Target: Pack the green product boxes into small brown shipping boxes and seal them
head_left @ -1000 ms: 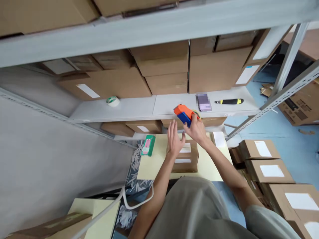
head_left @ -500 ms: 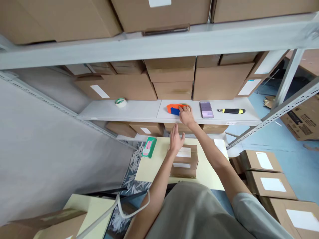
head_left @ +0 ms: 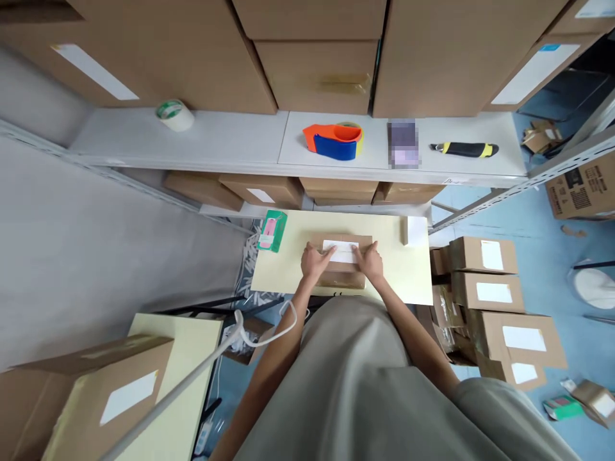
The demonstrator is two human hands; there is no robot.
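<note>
A small cardboard box point(head_left: 342, 243) with a white label on top sits on a pale yellow table point(head_left: 413, 282). My left hand point(head_left: 313, 262) rests on the box's left side, fingers curled against it. On the box's right side lies my right hand point(head_left: 369, 261), fingers pressed to the label's edge. An orange and blue tape dispenser point(head_left: 334, 140) lies by itself on the grey shelf point(head_left: 230, 144) above the table.
On the shelf also lie a roll of tape point(head_left: 173, 114), a black and yellow utility knife point(head_left: 465, 149) and a blurred flat item point(head_left: 402, 142). A green packet point(head_left: 271, 231) sits at the table's left corner. Labelled cardboard boxes point(head_left: 485, 256) are stacked on the floor at right.
My right hand set the tape dispenser on the shelf and came back down. Both hands now hold the small box. The camera has tilted downward.
</note>
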